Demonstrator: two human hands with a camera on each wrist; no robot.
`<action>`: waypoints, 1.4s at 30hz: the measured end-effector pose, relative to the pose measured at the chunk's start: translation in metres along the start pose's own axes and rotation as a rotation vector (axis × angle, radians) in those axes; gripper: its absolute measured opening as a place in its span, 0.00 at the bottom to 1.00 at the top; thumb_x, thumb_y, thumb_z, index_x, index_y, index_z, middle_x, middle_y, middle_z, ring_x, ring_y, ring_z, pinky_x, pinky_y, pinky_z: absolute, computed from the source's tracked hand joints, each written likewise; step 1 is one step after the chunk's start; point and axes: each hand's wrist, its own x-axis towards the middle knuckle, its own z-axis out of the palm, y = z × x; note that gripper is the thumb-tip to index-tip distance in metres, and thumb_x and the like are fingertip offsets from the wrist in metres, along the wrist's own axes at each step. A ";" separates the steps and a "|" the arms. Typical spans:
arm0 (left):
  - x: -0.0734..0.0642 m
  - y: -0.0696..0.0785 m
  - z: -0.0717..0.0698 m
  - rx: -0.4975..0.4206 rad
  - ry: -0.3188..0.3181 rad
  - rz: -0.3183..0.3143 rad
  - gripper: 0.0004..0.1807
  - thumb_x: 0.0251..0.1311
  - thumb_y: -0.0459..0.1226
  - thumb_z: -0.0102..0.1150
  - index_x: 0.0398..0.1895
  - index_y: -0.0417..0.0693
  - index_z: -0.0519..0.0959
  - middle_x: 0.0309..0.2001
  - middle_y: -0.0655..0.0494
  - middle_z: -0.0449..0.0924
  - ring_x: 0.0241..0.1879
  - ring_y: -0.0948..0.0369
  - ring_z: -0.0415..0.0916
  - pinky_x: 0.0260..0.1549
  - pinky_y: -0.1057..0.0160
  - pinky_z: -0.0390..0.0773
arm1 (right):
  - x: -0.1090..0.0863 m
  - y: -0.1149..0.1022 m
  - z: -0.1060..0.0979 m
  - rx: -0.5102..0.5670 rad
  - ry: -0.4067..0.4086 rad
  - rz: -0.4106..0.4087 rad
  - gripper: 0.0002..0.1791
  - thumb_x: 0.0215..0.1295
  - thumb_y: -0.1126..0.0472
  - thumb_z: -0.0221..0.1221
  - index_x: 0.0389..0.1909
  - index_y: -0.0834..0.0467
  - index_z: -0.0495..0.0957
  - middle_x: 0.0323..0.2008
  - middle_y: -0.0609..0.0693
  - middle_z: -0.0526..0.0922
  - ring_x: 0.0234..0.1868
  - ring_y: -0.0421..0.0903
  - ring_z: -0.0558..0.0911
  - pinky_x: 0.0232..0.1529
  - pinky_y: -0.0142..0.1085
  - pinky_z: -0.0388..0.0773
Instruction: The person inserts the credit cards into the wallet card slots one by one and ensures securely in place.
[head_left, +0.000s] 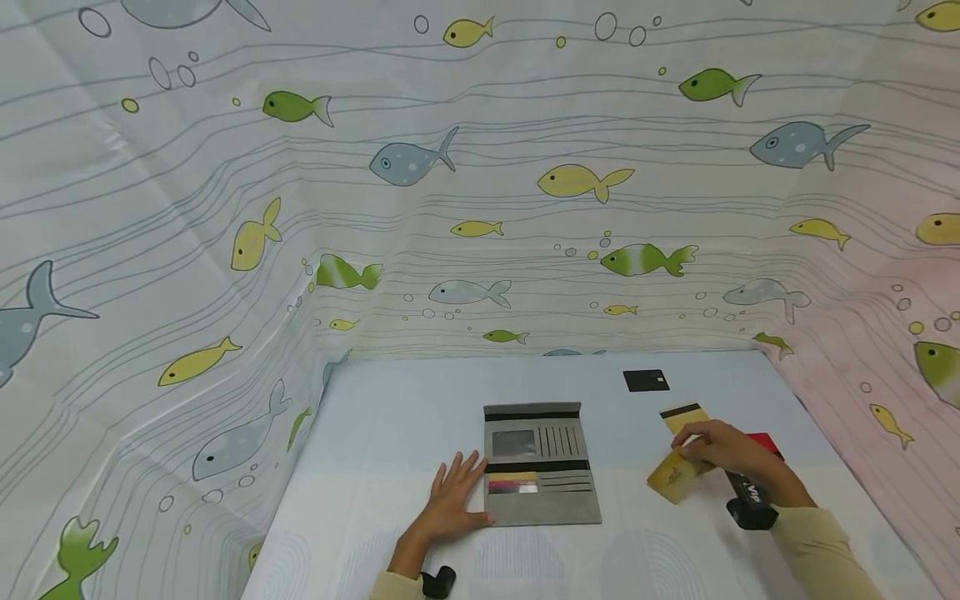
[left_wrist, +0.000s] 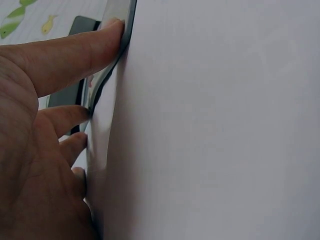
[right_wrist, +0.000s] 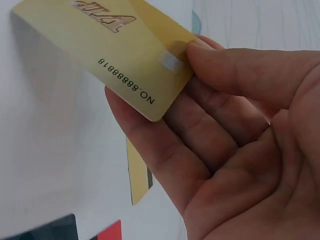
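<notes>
Okay, left-hand grip: fingers are fanning out straight, not curling round anything; thumb and fingertips are touching the holder's left edge.
VIP card: black with white letters, lying on the counter below the right wrist, partly hidden.
Gold card: being held at a tilt to the right of the holder; its number is showing upside down in the right wrist view. Can't tell if its low corner is touching down.
Right-hand grip: pinching that gold card between thumb and fingers.
Grey holder: lying unfolded, black bands running across, strips of yellow and pink showing inside.
Red piece: peeking out past the right hand; can't tell if it's a separate card.
Second gold card: lying just beyond the right fingers, black stripe facing up.
Black card: lying near the far edge, apart from everything.
Fish-print cloth: hanging behind it all.
</notes>
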 end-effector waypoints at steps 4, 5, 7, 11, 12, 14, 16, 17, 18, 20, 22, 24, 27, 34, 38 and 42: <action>0.000 -0.001 0.001 -0.007 0.006 0.003 0.52 0.50 0.51 0.72 0.77 0.45 0.59 0.79 0.42 0.52 0.79 0.37 0.39 0.72 0.32 0.34 | 0.002 -0.002 0.007 0.027 0.013 -0.041 0.09 0.70 0.63 0.57 0.46 0.63 0.79 0.48 0.64 0.84 0.42 0.52 0.85 0.39 0.43 0.87; 0.000 -0.001 0.001 -0.007 0.007 0.003 0.52 0.50 0.51 0.72 0.77 0.45 0.59 0.79 0.42 0.52 0.79 0.37 0.39 0.72 0.32 0.34 | 0.003 -0.003 0.009 0.042 0.016 -0.049 0.09 0.70 0.63 0.57 0.47 0.63 0.78 0.48 0.65 0.83 0.42 0.52 0.85 0.40 0.43 0.87; 0.000 -0.001 0.001 -0.006 0.006 0.002 0.52 0.50 0.51 0.72 0.77 0.45 0.59 0.79 0.42 0.52 0.79 0.37 0.39 0.72 0.32 0.34 | 0.005 -0.003 0.015 0.083 0.026 -0.049 0.09 0.71 0.63 0.57 0.46 0.64 0.77 0.50 0.66 0.83 0.43 0.53 0.85 0.41 0.44 0.87; 0.000 -0.001 0.002 -0.011 0.006 0.000 0.52 0.50 0.51 0.72 0.77 0.45 0.59 0.79 0.42 0.51 0.79 0.37 0.39 0.72 0.32 0.34 | 0.010 -0.005 0.028 0.166 0.043 -0.048 0.08 0.71 0.64 0.57 0.44 0.65 0.74 0.54 0.69 0.80 0.47 0.55 0.85 0.43 0.44 0.87; 0.000 0.000 0.002 -0.012 0.006 0.000 0.52 0.50 0.51 0.72 0.77 0.45 0.59 0.79 0.42 0.51 0.79 0.37 0.39 0.72 0.32 0.33 | 0.011 -0.006 0.031 0.183 0.052 -0.047 0.08 0.70 0.64 0.57 0.43 0.65 0.74 0.54 0.69 0.80 0.47 0.55 0.84 0.43 0.44 0.87; 0.000 0.000 0.001 -0.015 0.008 0.001 0.52 0.50 0.51 0.72 0.77 0.45 0.59 0.79 0.42 0.51 0.79 0.37 0.39 0.72 0.32 0.33 | 0.013 -0.007 0.037 0.211 0.062 -0.066 0.08 0.70 0.64 0.58 0.43 0.65 0.74 0.55 0.69 0.79 0.49 0.56 0.84 0.44 0.44 0.87; 0.000 0.000 0.001 -0.016 0.009 0.002 0.52 0.51 0.51 0.72 0.77 0.45 0.59 0.79 0.42 0.51 0.79 0.37 0.39 0.72 0.32 0.33 | 0.015 -0.008 0.043 0.237 0.080 -0.084 0.08 0.70 0.65 0.58 0.43 0.65 0.74 0.55 0.69 0.79 0.50 0.56 0.83 0.44 0.43 0.87; 0.000 0.000 0.001 -0.017 0.009 0.002 0.52 0.51 0.51 0.72 0.77 0.45 0.59 0.79 0.42 0.51 0.79 0.37 0.39 0.72 0.32 0.33 | 0.016 -0.008 0.045 0.250 0.085 -0.099 0.08 0.70 0.65 0.58 0.44 0.66 0.74 0.55 0.69 0.80 0.50 0.56 0.83 0.44 0.43 0.87; 0.000 0.000 0.001 -0.017 0.009 0.001 0.52 0.51 0.51 0.72 0.77 0.45 0.59 0.79 0.42 0.51 0.79 0.37 0.39 0.72 0.32 0.33 | 0.018 -0.009 0.048 0.272 0.093 -0.110 0.08 0.70 0.65 0.58 0.44 0.66 0.74 0.54 0.69 0.80 0.50 0.56 0.83 0.44 0.43 0.87; -0.001 0.001 0.001 -0.016 0.010 0.002 0.52 0.50 0.51 0.72 0.77 0.45 0.59 0.79 0.42 0.52 0.79 0.37 0.39 0.72 0.31 0.33 | 0.021 -0.009 0.053 0.305 0.104 -0.134 0.09 0.70 0.65 0.59 0.45 0.67 0.74 0.53 0.68 0.81 0.50 0.56 0.83 0.44 0.42 0.87; -0.001 0.001 0.000 -0.018 0.010 0.001 0.52 0.51 0.50 0.72 0.77 0.44 0.59 0.79 0.42 0.51 0.79 0.37 0.39 0.72 0.31 0.33 | 0.024 -0.010 0.057 0.331 0.114 -0.152 0.10 0.69 0.64 0.60 0.45 0.67 0.76 0.51 0.67 0.82 0.50 0.55 0.84 0.43 0.41 0.87; -0.001 0.002 -0.001 -0.020 0.010 0.003 0.52 0.51 0.50 0.72 0.77 0.44 0.59 0.79 0.41 0.51 0.79 0.37 0.39 0.72 0.31 0.33 | 0.027 -0.012 0.062 0.356 0.116 -0.171 0.12 0.68 0.64 0.61 0.46 0.68 0.77 0.49 0.67 0.83 0.48 0.53 0.85 0.42 0.39 0.87; -0.001 0.002 -0.002 -0.021 0.008 0.005 0.51 0.51 0.49 0.72 0.77 0.43 0.59 0.79 0.41 0.51 0.79 0.37 0.39 0.72 0.32 0.33 | 0.030 -0.016 0.070 0.379 0.116 -0.187 0.13 0.67 0.62 0.63 0.46 0.68 0.78 0.48 0.66 0.84 0.48 0.52 0.85 0.42 0.37 0.87; 0.000 0.002 -0.003 -0.011 0.013 0.004 0.51 0.50 0.49 0.72 0.76 0.44 0.60 0.79 0.41 0.52 0.79 0.36 0.39 0.72 0.32 0.34 | 0.041 -0.025 0.091 0.452 0.162 -0.144 0.12 0.65 0.63 0.64 0.44 0.66 0.80 0.49 0.64 0.85 0.49 0.53 0.86 0.44 0.39 0.87; -0.001 0.003 -0.002 -0.016 0.007 0.001 0.51 0.51 0.49 0.72 0.76 0.44 0.60 0.79 0.42 0.52 0.79 0.37 0.39 0.72 0.32 0.33 | 0.045 -0.029 0.100 0.487 0.171 -0.133 0.11 0.64 0.62 0.65 0.43 0.65 0.81 0.49 0.62 0.86 0.48 0.53 0.86 0.44 0.39 0.87; -0.002 0.003 -0.001 -0.020 0.003 0.001 0.51 0.51 0.49 0.72 0.76 0.43 0.60 0.79 0.41 0.52 0.79 0.36 0.39 0.72 0.32 0.33 | 0.047 -0.031 0.107 0.464 0.145 -0.186 0.11 0.64 0.62 0.65 0.43 0.65 0.81 0.48 0.62 0.85 0.48 0.54 0.85 0.46 0.37 0.86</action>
